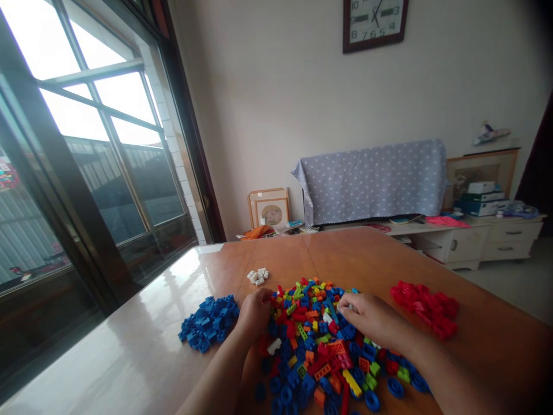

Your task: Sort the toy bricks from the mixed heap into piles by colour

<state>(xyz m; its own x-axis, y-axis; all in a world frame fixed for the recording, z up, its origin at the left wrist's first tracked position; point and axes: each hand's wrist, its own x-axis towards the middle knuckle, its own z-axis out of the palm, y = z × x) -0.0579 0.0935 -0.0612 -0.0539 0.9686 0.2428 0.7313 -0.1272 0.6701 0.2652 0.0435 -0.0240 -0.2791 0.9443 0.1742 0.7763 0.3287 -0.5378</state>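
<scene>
Head view: we see a mixed pile (pixel 322 351) of hard, shiny plastic bricks between and nearer than both hands: studded blocks, ring-shaped blue wheels, long flat bars, in red, blue, green, yellow, orange. Left hand (pixel 256 311) curls down at the pile's left edge, fingertips partly hidden; we can't tell if it grips anything. Right hand (pixel 359 310) is over the pile's right side, fingers bent in toward the thumb; too small to tell what, if anything, is pinched.

Just left of the left hand, we have a blue heap (pixel 209 323), blocky and round parts; just beyond that hand, small white bricks (pixel 258 276). Right of the right hand, a lumpy red heap (pixel 425 306). Smooth, glossy wooden table (pixel 345 253) gives us room beyond both hands to its straight far edge; a narrower gap separates right hand and red heap.
</scene>
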